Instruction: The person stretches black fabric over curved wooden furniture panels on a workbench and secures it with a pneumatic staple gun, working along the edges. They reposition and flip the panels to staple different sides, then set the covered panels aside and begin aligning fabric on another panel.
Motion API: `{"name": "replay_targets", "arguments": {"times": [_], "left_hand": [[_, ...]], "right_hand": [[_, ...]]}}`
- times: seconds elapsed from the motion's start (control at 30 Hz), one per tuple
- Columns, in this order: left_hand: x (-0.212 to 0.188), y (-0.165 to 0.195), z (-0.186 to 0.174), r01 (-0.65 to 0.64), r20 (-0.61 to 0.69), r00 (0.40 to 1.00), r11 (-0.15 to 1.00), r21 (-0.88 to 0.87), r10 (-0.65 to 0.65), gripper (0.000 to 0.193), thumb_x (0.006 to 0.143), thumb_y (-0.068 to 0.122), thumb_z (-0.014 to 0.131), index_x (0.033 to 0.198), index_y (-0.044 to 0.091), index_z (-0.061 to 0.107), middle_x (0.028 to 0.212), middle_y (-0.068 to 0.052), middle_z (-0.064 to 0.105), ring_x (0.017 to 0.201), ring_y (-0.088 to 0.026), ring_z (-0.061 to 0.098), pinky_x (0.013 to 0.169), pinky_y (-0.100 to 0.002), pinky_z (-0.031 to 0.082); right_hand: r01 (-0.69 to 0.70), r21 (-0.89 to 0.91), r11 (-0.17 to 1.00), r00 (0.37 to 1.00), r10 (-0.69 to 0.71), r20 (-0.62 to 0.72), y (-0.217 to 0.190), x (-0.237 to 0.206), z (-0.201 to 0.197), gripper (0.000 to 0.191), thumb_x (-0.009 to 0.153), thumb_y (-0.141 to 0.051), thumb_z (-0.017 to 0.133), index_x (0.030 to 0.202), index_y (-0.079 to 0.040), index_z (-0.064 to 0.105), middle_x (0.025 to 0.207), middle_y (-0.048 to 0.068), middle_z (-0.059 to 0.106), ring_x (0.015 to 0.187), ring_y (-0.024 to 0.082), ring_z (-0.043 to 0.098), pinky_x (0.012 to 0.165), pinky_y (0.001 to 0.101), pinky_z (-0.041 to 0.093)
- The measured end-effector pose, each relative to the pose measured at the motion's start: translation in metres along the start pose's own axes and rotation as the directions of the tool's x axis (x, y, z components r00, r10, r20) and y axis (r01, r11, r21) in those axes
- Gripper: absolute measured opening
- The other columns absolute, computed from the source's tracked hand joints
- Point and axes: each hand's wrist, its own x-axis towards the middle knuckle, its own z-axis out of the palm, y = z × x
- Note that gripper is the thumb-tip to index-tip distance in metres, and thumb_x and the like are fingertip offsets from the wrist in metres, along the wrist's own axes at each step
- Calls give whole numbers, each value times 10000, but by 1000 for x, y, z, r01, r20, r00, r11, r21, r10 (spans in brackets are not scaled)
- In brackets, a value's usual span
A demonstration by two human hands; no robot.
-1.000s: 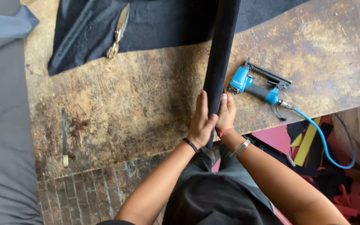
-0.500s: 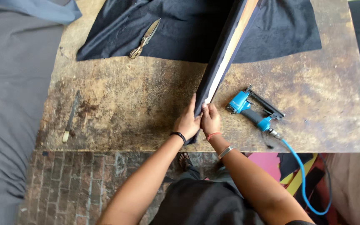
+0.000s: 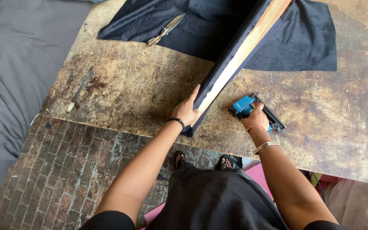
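Under right hand point(image 3: 255, 117), blue stapler point(image 3: 244, 104)

Scissors point(image 3: 165, 29) on black cloth point(image 3: 303, 38), perhaps a file point(image 3: 78, 90).

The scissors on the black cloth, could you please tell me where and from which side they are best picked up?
Probably the scissors by their looped handles, the lower-left end near the cloth's edge, coming from the bare table side; the blades point up-right.

Scissors point(image 3: 165, 30) on cloth point(image 3: 303, 42) behind, stapler point(image 3: 252, 110) right of board point(image 3: 235, 64), table point(image 3: 141, 85)
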Motion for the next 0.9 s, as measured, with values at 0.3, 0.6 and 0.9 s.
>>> {"name": "replay_targets", "arguments": {"times": [0.3,0.6,0.9], "left_hand": [[1,-4,7,49,31,998,999,22,-50,997,907,75,616,1623,439,24,1342,-150,632,1053,-330,721,858,-444,586],[-4,-1,10,17,19,1000,995,95,-19,988,915,73,602,1645,403,22,1277,-174,661,1023,-352,720,800,-460,593],[-4,-7,18,-33,-8,999,991,133,35,998,909,158,642,1634,359,-15,1348,-173,620,1031,-352,718,798,-450,615]], "right_hand": [[380,532,757,911,-406,-74,-29,-57,-36,437,779,-265,784,1185,-104,747,986,89,786,876,226,756,827,374,589],[344,537,770,927,-371,-62,-55,-68,-31,440,764,-271,814,1161,-90,760,971,109,791,876,227,764,826,373,578],[187,473,861,970,-237,48,-49,-97,-8,462,735,-351,865,1051,-31,759,930,151,771,833,274,761,792,397,577]]}}
